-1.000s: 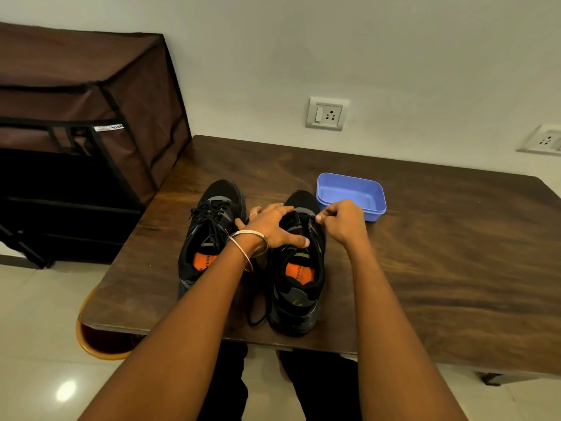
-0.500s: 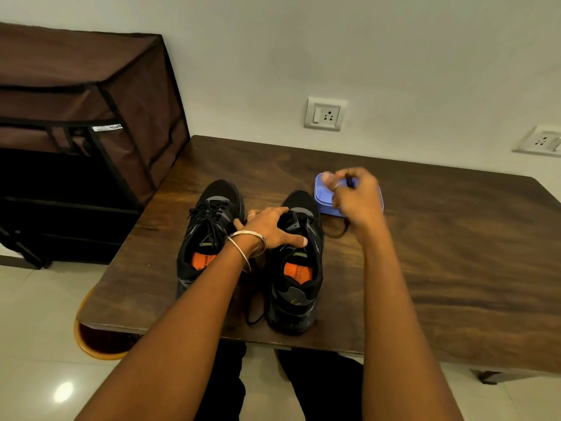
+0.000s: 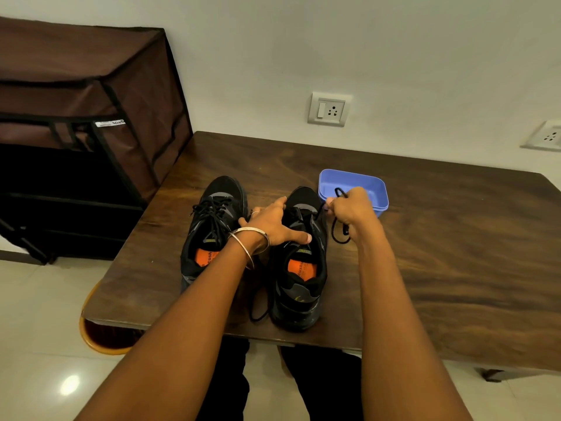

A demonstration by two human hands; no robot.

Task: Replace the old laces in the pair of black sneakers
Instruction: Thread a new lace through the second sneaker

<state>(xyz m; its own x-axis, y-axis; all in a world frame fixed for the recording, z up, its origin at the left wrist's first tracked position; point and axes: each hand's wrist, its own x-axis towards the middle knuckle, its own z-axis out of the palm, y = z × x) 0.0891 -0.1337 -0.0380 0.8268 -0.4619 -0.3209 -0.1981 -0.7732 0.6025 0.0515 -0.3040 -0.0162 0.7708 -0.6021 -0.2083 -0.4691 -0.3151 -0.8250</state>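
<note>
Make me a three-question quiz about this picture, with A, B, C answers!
1. Where is the blue plastic tub?
A. on the floor
B. on the dark wooden table, right of the shoes
C. inside a shoe

2. How many black sneakers are there?
A. two
B. one
C. four

3. What is the right hand doing?
A. lying flat
B. pinching a black shoelace
C. holding the tub

Answers: 1 B, it sits beside the right black sneaker. 2 A, the left black sneaker makes the pair. 3 B, the lace dangles from its fingers.
</note>
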